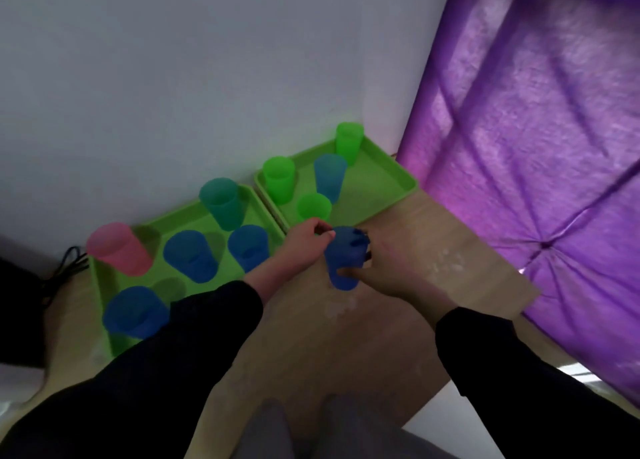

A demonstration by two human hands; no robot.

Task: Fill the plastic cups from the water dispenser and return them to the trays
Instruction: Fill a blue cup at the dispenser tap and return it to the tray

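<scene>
My right hand [384, 268] grips a dark blue plastic cup [341, 256] just above the wooden table, in front of the gap between two green trays. My left hand [304, 238] pinches that cup's rim on its left side. The left tray [104, 285] holds a pink cup [119, 249], a teal cup [223, 204] and three blue cups [190, 256]. On the right tray [388, 185] stand three green cups [278, 179] and a light blue cup [329, 176]. No water dispenser is in view.
The trays sit against a white wall [207, 77]. A purple cloth [536, 147] hangs at the right, over the table's [398, 320] right edge. Black cables [69, 261] lie at the far left. The table's front corner ends near my knees [311, 431].
</scene>
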